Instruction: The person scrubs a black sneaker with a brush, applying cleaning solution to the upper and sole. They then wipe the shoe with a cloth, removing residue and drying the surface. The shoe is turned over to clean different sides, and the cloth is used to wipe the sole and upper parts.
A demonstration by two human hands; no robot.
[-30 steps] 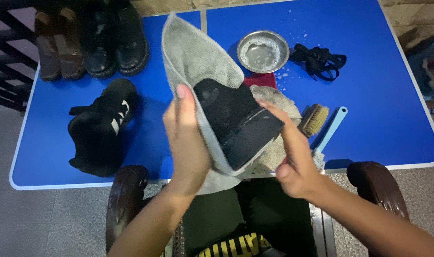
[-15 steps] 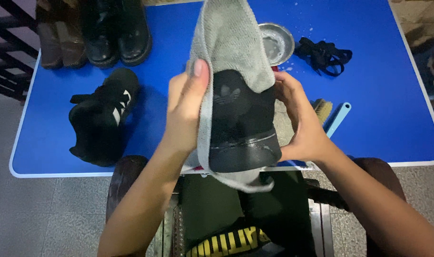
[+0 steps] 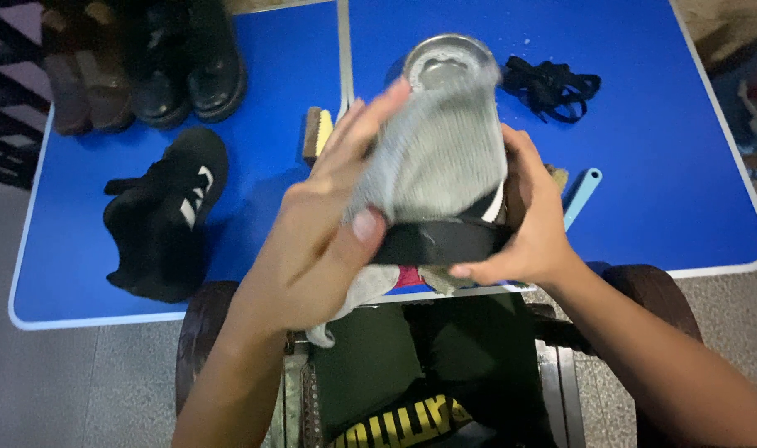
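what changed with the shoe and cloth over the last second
The left hand slid the grey cloth over the black shoe, which the right hand turned so only its sole edge shows. Both hands kept their grip. A brush on the blue table came into view. The other black shoe, metal bowl and laces stayed put.

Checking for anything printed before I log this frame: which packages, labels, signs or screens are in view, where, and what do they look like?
No packages, signs or screens.
Only yellow printed marks on the dark garment, bottom centre, over the person's lap.
White stripes on the black shoe, left on the blue table.
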